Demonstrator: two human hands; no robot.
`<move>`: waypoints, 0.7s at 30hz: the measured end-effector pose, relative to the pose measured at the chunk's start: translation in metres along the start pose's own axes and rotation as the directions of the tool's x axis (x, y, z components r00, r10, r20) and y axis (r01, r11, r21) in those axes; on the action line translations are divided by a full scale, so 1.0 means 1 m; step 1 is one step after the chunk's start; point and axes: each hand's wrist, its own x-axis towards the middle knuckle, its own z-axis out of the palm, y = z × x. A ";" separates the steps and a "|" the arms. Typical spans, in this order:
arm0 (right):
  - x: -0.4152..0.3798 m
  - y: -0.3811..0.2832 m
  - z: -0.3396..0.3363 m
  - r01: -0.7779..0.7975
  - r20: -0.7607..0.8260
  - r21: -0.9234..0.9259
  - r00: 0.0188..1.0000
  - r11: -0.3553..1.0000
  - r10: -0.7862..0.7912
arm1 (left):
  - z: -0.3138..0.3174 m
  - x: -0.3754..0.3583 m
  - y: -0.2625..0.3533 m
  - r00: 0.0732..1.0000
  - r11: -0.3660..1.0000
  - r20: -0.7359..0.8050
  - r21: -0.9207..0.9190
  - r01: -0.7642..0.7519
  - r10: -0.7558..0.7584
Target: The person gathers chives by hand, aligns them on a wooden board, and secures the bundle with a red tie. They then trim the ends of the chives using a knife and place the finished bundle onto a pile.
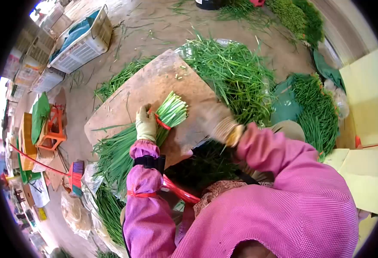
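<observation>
On the tilted brown board (pixel 159 73) lies a bundle of green stalks (pixel 173 111) with pale cut ends and a red tie round it. My left hand (pixel 146 125), in a pale glove, is closed on the bundle beside the tie; its long leaves (pixel 116 155) trail toward the lower left. My right hand (pixel 217 120) is over the board's right side, smeared by motion, and its fingers cannot be made out. Small pale scraps (pixel 180 73) lie near the board's top corner.
Loose green stalks (pixel 232 73) are heaped behind and right of the board. More bundles (pixel 316 107) lie at the right. At the left are a white crate (pixel 83 47), an orange stool (pixel 53 129), a broom head (pixel 76 174) and plastic bags (pixel 75 213).
</observation>
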 end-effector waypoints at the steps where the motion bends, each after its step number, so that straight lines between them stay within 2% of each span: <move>1: 0.001 0.014 -0.025 -0.186 0.053 0.001 0.981 0.982 0.186 | -0.003 -0.003 0.007 0.999 1.000 -0.046 -0.019 -0.024 0.023; 2: 0.001 0.035 -0.040 -0.439 0.174 -0.047 0.881 0.897 0.441 | -0.008 -0.006 0.012 0.995 0.998 -0.091 -0.035 -0.051 0.047; 3: -0.009 0.065 -0.038 -0.427 -0.006 0.032 0.904 0.904 0.428 | -0.015 -0.010 0.017 1.000 0.999 0.021 0.028 -0.017 0.017; 4: -0.010 0.080 -0.054 -0.532 0.086 0.086 0.846 0.842 0.526 | -0.023 -0.015 0.033 0.999 0.999 0.033 0.036 -0.028 0.026; 5: -0.016 0.115 -0.045 -0.510 0.049 0.131 0.860 0.850 0.508 | -0.028 -0.023 0.056 0.988 0.943 0.073 0.298 -0.150 0.135; 6: -0.020 0.123 -0.056 -0.534 0.111 0.162 0.845 0.830 0.523 | -0.027 -0.029 0.069 0.963 0.806 0.140 0.527 -0.270 0.231; 7: -0.021 0.125 -0.066 -0.530 0.194 0.098 0.840 0.842 0.506 | -0.023 -0.032 0.072 0.941 0.790 0.243 0.516 -0.332 0.236; 8: -0.021 0.125 -0.072 -0.517 0.274 0.036 0.828 0.855 0.489 | -0.018 -0.034 0.075 0.933 0.787 0.261 0.506 -0.352 0.250; 9: -0.026 0.129 -0.071 -0.459 0.274 -0.011 0.853 0.889 0.444 | -0.012 -0.034 0.079 0.927 0.741 0.326 0.573 -0.350 0.186; 10: -0.023 0.145 -0.068 -0.350 0.413 -0.103 0.837 0.931 0.360 | -0.003 -0.032 0.084 0.913 0.682 0.388 0.635 -0.364 0.126; 11: -0.019 0.155 -0.062 -0.388 0.441 -0.146 0.798 0.910 0.411 | 0.014 -0.024 0.056 0.924 0.687 0.286 0.618 -0.381 0.256; 12: -0.014 0.160 -0.059 -0.415 0.467 -0.188 0.760 0.890 0.452 | 0.014 -0.018 0.061 0.923 0.682 0.287 0.623 -0.383 0.257; 14: -0.019 0.132 -0.063 -0.427 0.315 -0.046 0.851 0.903 0.419 | -0.001 -0.008 0.071 0.910 0.852 0.416 0.473 -0.223 0.007; 15: -0.017 0.117 -0.061 -0.441 0.364 -0.051 0.827 0.896 0.428 | -0.006 -0.007 0.075 0.921 0.841 0.388 0.484 -0.244 0.044; 16: -0.015 0.103 -0.057 -0.432 0.427 -0.027 0.811 0.902 0.401 | -0.011 -0.002 0.079 0.916 0.870 0.401 0.453 -0.195 -0.004; 18: -0.016 0.093 -0.036 -0.421 0.531 0.045 0.778 0.906 0.335 | -0.019 0.006 0.073 0.907 0.919 0.422 0.361 -0.160 -0.008; 19: -0.017 0.097 -0.019 -0.401 0.535 0.051 0.784 0.915 0.314 | -0.021 0.010 0.069 0.897 0.942 0.442 0.296 -0.160 0.014; 20: -0.016 0.103 -0.003 -0.433 0.519 0.045 0.780 0.900 0.349 | -0.022 0.012 0.064 0.899 0.939 0.437 0.303 -0.160 0.012; 21: -0.012 0.110 0.014 -0.452 0.497 0.035 0.781 0.891 0.377 | -0.023 0.015 0.060 0.886 0.957 0.461 0.230 -0.174 0.050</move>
